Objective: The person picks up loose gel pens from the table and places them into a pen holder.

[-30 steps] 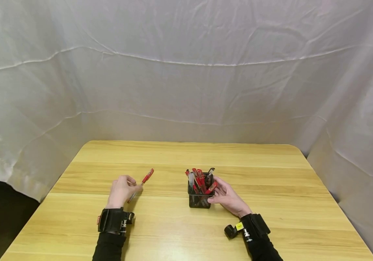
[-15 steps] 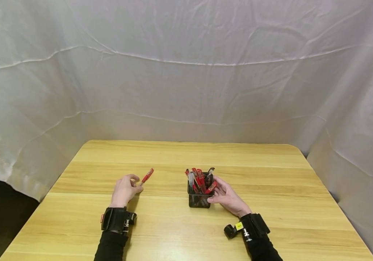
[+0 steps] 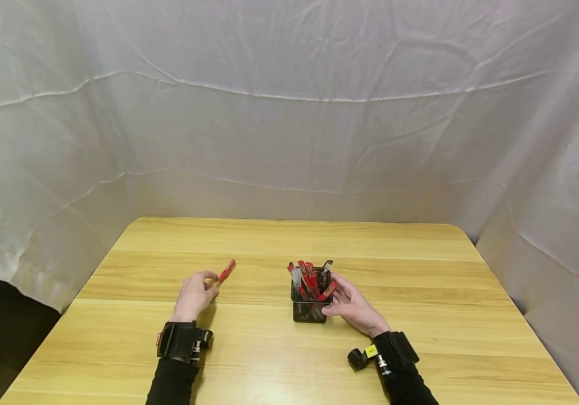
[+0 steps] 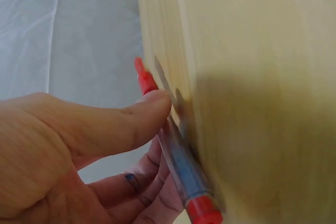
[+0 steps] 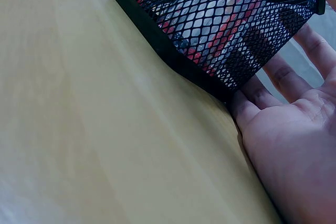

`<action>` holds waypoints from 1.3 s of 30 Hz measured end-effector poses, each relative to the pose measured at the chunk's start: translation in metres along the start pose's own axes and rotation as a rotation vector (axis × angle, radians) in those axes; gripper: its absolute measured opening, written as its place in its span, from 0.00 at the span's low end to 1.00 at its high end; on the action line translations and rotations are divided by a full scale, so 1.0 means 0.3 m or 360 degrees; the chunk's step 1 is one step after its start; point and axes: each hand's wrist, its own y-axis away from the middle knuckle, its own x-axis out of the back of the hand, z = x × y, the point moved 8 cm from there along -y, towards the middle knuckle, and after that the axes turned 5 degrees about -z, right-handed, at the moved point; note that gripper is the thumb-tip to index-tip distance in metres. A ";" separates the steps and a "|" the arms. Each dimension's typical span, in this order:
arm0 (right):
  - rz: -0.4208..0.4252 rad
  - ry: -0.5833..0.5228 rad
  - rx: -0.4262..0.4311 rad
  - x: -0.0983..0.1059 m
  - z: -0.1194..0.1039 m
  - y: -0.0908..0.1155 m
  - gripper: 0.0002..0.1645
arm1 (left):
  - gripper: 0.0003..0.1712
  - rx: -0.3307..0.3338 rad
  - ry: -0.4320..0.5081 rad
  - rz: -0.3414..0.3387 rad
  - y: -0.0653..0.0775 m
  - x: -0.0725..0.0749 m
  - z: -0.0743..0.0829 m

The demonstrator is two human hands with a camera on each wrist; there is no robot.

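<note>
My left hand (image 3: 196, 296) pinches a clear pen with a red cap (image 3: 226, 271) between thumb and fingers, low over the left part of the table. In the left wrist view the thumb lies across the pen (image 4: 181, 161), its red end plug towards the camera and the other fingers behind it. At the middle of the table stands a black mesh pen holder (image 3: 310, 313), filled with several red and black pens (image 3: 312, 278). My right hand (image 3: 354, 310) holds its right side, thumb at the front and fingers behind; the right wrist view shows those fingers against the mesh (image 5: 226, 30).
The wooden table (image 3: 269, 360) has rounded far corners. A pale cloth (image 3: 289, 140) hangs behind it and along both sides. Each wrist wears a black strap with a small camera (image 3: 358, 359).
My left hand has shifted slightly away from me along the pen and now pinches it; the pen's capped end has moved a little to the left. The right hand and pen holder have stayed put.
</note>
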 end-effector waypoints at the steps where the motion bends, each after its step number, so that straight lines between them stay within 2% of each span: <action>1: -0.0001 -0.0002 0.0001 0.000 0.000 0.000 0.68 | 0.19 0.0005 -0.0002 -0.0006 0.000 0.000 0.000; 10: -0.0034 0.0002 0.0047 -0.002 0.000 -0.007 0.67 | 0.15 -0.0019 -0.0033 0.0031 0.000 0.015 0.012; 16: -0.0052 0.0005 0.0082 -0.001 0.002 -0.011 0.65 | 0.16 -0.0057 -0.0055 0.0050 0.006 0.027 0.028; 26: -0.0050 0.0016 0.0064 -0.005 -0.005 -0.007 0.66 | 0.17 -0.0071 0.0028 0.0070 0.026 0.050 0.055; 34: -0.0050 -0.0008 0.0073 -0.001 0.002 -0.011 0.66 | 0.16 -0.0191 0.0026 0.0182 0.039 0.084 0.106; 39: -0.0054 0.0001 0.0080 -0.001 0.001 -0.011 0.65 | 0.16 -0.0234 0.0051 0.0211 0.056 0.101 0.138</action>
